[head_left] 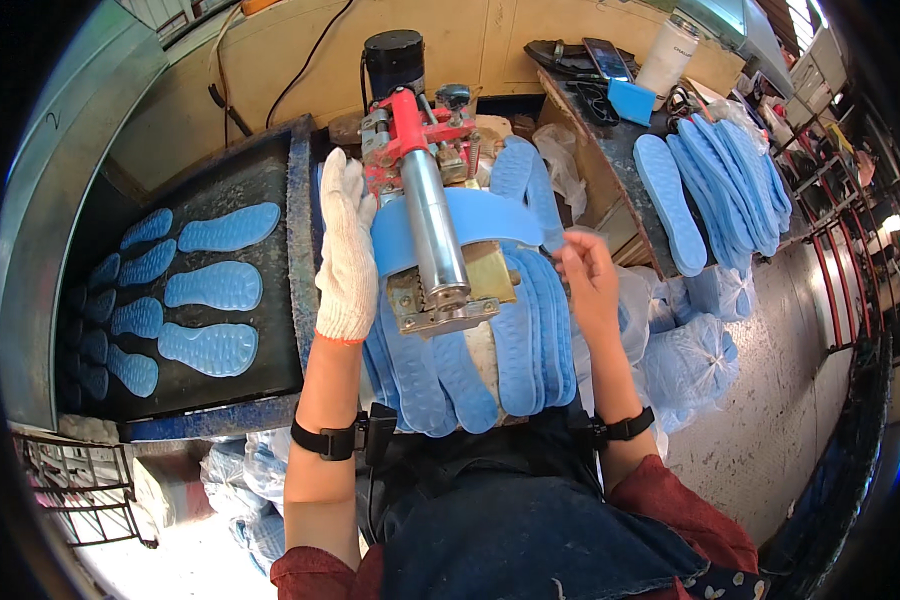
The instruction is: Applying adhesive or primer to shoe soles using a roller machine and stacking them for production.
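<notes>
A blue shoe insole (490,215) lies bent in an arc across a red and metal machine (406,118), passing beneath its shiny steel roller (436,225). My left hand (344,245), in a white knit glove, is upright and flat beside the insole's left end, its fingers stretched out. Near the right end is my bare right hand (592,283), its fingers loosely curled and apart. No object shows in its grasp; whether its fingertips touch the insole is unclear. Stacked blue insoles (530,345) lie below the roller, close to my body. More insoles (523,178) rest behind the bent one.
On the left, a dark conveyor belt (220,393) carries several spaced insoles. At right, a side table (613,165) bears an insole pile (725,190), a phone (607,58) and a white bottle (667,60). Plastic-bagged blue items (688,360) stand on the floor below.
</notes>
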Available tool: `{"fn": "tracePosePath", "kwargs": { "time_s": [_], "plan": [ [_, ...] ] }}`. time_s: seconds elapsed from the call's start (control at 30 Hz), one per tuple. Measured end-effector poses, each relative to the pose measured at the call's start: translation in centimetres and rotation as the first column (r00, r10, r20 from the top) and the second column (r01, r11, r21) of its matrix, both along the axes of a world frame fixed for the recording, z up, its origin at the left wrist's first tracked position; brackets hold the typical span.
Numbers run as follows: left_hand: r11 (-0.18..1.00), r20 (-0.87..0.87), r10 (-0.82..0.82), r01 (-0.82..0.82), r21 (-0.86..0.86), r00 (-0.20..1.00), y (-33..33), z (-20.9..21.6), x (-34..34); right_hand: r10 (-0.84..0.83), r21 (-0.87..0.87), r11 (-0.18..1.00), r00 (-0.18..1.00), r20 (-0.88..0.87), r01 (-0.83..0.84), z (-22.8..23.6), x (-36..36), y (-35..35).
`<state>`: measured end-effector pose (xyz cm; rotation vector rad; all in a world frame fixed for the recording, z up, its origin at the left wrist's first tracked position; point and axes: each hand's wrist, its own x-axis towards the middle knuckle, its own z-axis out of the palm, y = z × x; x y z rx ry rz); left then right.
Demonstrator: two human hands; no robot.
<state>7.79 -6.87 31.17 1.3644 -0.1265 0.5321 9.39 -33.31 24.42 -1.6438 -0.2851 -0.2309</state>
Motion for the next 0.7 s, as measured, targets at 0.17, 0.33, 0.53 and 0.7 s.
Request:
{"fn": "tracePosePath", "kwargs": {
  "time_s": [0.17, 0.33, 0.53, 0.7],
  "plan": [
    [0.999, -0.151, 0.024, -0.029, -0.034, 0.988, 2.0, -2.5, -0.4, -0.064, -0.248, 0.969, 0.985, -0.160, 0.023, -4.4, -1.4, 0.3],
    [0.979, -0.257, -0.117, 0.067, -0.195, 0.959, 2.7, -3.4, -2.4, 0.021, -0.369, 0.929, 0.999, -0.029, -0.030, -6.2, -2.1, 2.0],
    [0.987, -0.388, -0.159, 0.149, -0.055, 0.908, 3.5, -4.4, -4.9, 0.023, -0.563, 0.827, 0.998, 0.057, 0.013, -6.5, -2.3, 2.3],
    [0.853, -0.334, -0.429, 0.255, -0.456, 0.839, 4.2, -4.5, -7.3, 0.045, -0.591, 0.806, 0.993, 0.105, 0.026, -6.5, -2.2, 2.5]
  ]
}}
